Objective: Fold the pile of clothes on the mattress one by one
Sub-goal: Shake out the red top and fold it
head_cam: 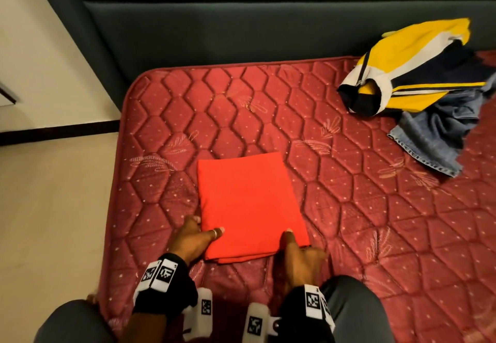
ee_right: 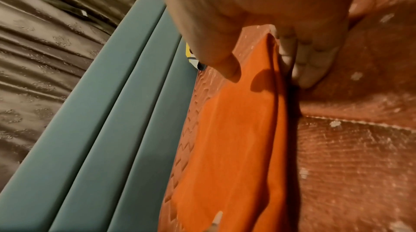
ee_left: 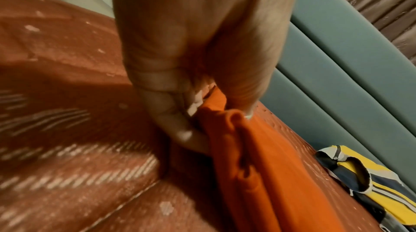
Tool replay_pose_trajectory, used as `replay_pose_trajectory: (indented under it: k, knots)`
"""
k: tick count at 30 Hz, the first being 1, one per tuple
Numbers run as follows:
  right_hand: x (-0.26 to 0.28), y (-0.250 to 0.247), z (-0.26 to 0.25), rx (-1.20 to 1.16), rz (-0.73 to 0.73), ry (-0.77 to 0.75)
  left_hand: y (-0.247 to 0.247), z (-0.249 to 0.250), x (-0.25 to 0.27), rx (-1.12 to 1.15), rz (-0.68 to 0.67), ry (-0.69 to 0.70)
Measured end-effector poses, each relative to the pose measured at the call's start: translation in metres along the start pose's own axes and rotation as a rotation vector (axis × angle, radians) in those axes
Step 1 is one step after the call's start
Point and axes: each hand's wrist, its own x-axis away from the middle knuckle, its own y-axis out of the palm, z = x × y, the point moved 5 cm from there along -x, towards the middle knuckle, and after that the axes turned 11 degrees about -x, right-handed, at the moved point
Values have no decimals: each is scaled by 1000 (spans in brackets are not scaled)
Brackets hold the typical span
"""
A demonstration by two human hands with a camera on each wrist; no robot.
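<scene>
Left hand (head_cam: 193, 238) clamped on the near-left corner of the folded red garment (head_cam: 249, 203), thumb laid on top and fingers (ee_left: 178, 129) curled under the edge, the layers bunched between them in the left wrist view. Right hand (head_cam: 298, 257) gripped the near-right corner the same way: thumb pressed on the top face, fingers (ee_right: 308, 68) tucked beneath the side edge against the mattress. Both wrists wrapped in black bands with printed square markers (head_cam: 162, 275).

Garment lay flat as a neat rectangle on the quilted maroon mattress (head_cam: 349, 208), toward its near-left part, long side running away from the person. Several stacked layers visible along the near edge.

Well apart, at the far-right of the mattress, sat the unfolded pile: a yellow, white and navy jacket (head_cam: 418, 74) crumpled on top, leaning against the dark teal padded headboard (head_cam: 241, 21), with blue jeans (head_cam: 434, 139) spilling out beneath and toward the near side, one frayed hem flat on the quilting.

Grey-clad knees (head_cam: 357, 310) at the near edge of the mattress, either side of the hands. Pale floor (head_cam: 53, 208) to the left, with a dark skirting strip along the wall.
</scene>
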Motion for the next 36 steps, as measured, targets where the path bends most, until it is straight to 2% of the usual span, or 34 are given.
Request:
replay_pose_trajectory:
  k: [2,4,7,9,11,12,14,16,17,20,21,23,27,32,36]
  knots:
    - [-1,7,0,62,-44,93,4,10,21,91,-8,55]
    - [-4,15,-6,71,-93,71,7,17,37,183,24,89]
    - [-20,35,-26,150,-204,-138,22,8,60,390,44,93]
    - [-25,49,-59,190,-372,-300,44,0,77,476,-24,79]
    - [-27,61,-90,189,-559,-427,60,-10,93,441,-52,77]
    - [-31,63,-100,227,-604,-455,61,-17,97,387,-42,87]
    - [-43,54,-109,307,-510,-470,61,-28,99,211,-73,149]
    - [-46,25,-105,352,-283,-382,56,-29,105,21,-101,254]
    - [-43,9,-96,349,-198,-325,45,-29,105,-28,-10,281]
    - [-28,-22,-58,370,-78,-211,-19,0,99,-125,451,291]
    - [-25,-27,-45,362,-73,-193,-36,11,89,-154,506,321]
    - [-17,-30,-33,325,-94,-156,-50,26,57,-230,464,301]
    - [-8,-22,-12,254,-138,-68,-33,51,4,-325,210,233]
    - [-10,-7,-15,105,-192,-149,-15,58,-20,-168,56,220]
    - [-10,5,-28,83,-333,-309,-18,49,-8,57,2,235]
